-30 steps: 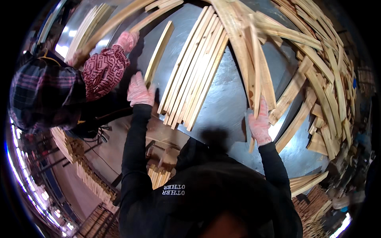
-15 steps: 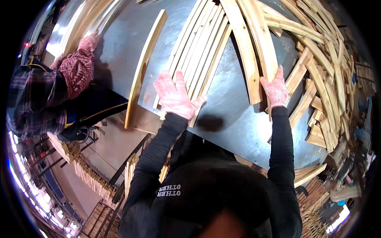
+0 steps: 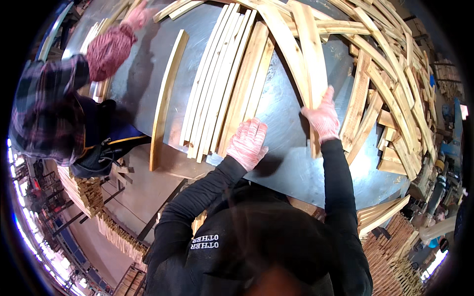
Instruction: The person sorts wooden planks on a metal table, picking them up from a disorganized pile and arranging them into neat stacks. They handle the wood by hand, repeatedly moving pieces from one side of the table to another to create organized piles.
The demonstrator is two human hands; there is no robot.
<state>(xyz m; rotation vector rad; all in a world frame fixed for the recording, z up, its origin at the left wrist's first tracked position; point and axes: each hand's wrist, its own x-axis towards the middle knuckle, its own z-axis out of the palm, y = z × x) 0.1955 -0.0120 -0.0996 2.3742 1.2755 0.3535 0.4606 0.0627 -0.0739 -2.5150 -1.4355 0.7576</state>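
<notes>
My left hand (image 3: pixel 248 143), in a pink-white glove, lies flat with fingers spread against the near ends of a row of pale wooden slats (image 3: pixel 224 84) on a grey metal table (image 3: pixel 291 153). My right hand (image 3: pixel 323 116), gloved the same, grips the near part of a wider wooden plank (image 3: pixel 312 59) that runs away from me beside the row. A single curved slat (image 3: pixel 167 98) lies apart to the left, its near end hanging over the table edge.
A person in a plaid shirt (image 3: pixel 54 103) stands at the left, one gloved hand (image 3: pixel 136 15) reaching over the table's far corner. A jumbled heap of slats (image 3: pixel 395 84) covers the table's right side. Stacked slats (image 3: pixel 84 190) sit on the floor.
My left hand has slid toward me and to the right, to the slat ends. My right hand has shifted slightly left along the plank. The other person's arm has reached further up the table.
</notes>
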